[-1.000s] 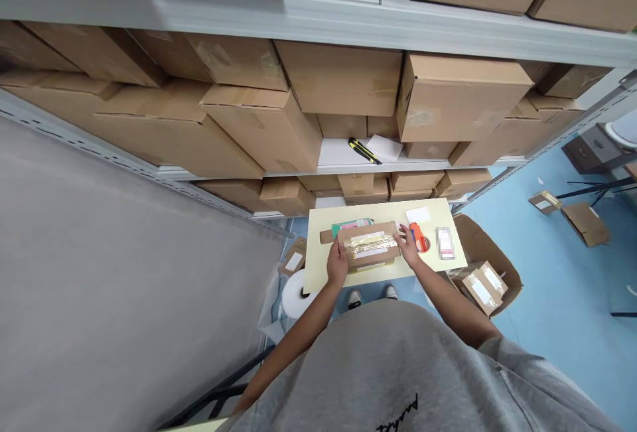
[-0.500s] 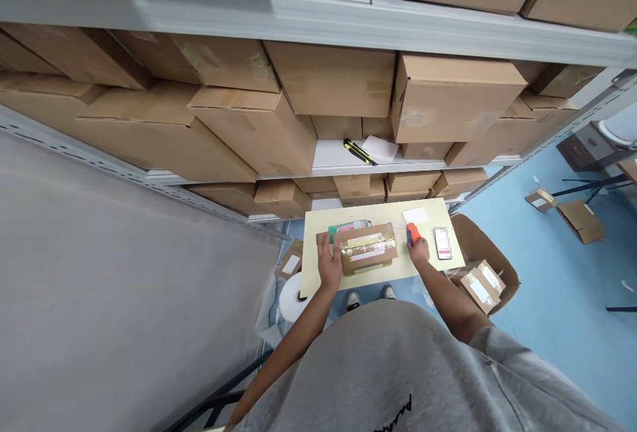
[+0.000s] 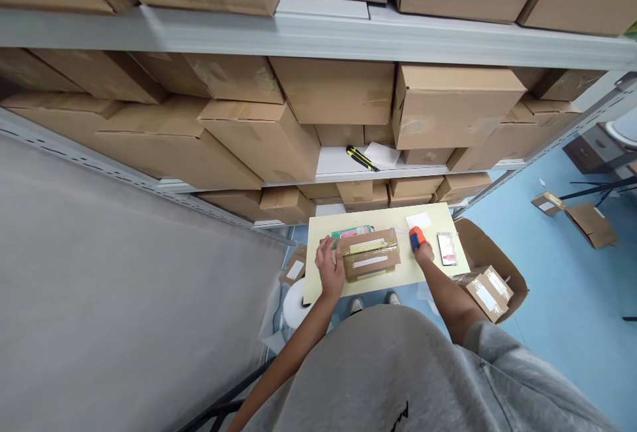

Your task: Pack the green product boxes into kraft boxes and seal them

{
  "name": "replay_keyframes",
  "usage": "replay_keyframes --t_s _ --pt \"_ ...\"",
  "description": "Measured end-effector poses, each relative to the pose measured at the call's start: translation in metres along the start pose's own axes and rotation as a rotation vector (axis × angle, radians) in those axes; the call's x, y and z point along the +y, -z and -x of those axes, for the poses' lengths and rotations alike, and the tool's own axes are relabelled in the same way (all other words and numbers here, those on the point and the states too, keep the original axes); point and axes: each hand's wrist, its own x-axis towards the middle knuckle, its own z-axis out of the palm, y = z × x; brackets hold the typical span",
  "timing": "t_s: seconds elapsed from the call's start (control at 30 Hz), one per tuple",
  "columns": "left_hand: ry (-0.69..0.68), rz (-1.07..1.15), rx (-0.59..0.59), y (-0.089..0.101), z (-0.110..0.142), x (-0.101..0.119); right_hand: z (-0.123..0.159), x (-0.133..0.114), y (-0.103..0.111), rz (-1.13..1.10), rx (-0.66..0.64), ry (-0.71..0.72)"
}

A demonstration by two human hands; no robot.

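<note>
A small brown cardboard box (image 3: 371, 256) with tape and white labels on top lies on a pale yellow table (image 3: 318, 273). My left hand (image 3: 330, 265) rests on the box's left end, fingers curled over it. My right hand (image 3: 423, 251) is closed round an orange and blue tape dispenser (image 3: 416, 237) just right of the box. A green and pink packet (image 3: 351, 231) lies behind the box.
A phone (image 3: 446, 248) and a white card (image 3: 419, 220) lie on the table's right side. Shelves of brown cartons (image 3: 259, 133) rise behind, with a yellow utility knife (image 3: 361, 158) on one shelf. An open carton with parcels (image 3: 490, 289) stands at the right, a white roll (image 3: 294, 296) at the left.
My right hand left the box's right end and took hold of the tape dispenser beside it. My left hand stayed at the left end.
</note>
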Motion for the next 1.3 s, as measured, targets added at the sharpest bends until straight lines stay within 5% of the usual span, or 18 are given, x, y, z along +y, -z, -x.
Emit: replay_keyframes --t_s 0.1,0.23,0.47,0.57,0.73,0.93,1.3 --pt "-0.03 0.02 -0.011 0.003 -0.005 0.011 0.007 -0.008 0.023 -0.029 0.013 0.097" --pt "-0.046 0.138 -0.066 0.0 -0.016 0.033 0.026 -0.032 0.068 -0.223 0.059 0.408" --pt "0.192 0.526 -0.421 -0.026 -0.042 0.08 0.084 -0.104 0.123 -0.466 0.126 0.766" --pt "0.279 0.671 -0.532 -0.029 -0.051 0.097 0.106 -0.128 0.126 -0.485 0.017 0.831" --pt "0.33 0.749 -0.537 -0.012 -0.06 0.11 0.123 -0.147 0.119 -0.467 -0.077 0.886" --pt "0.285 0.71 -0.524 0.012 -0.062 0.108 0.131 -0.157 0.111 -0.435 -0.177 0.892" --pt "0.256 0.663 -0.464 0.024 -0.052 0.098 0.142 -0.167 0.109 -0.324 -0.274 0.926"
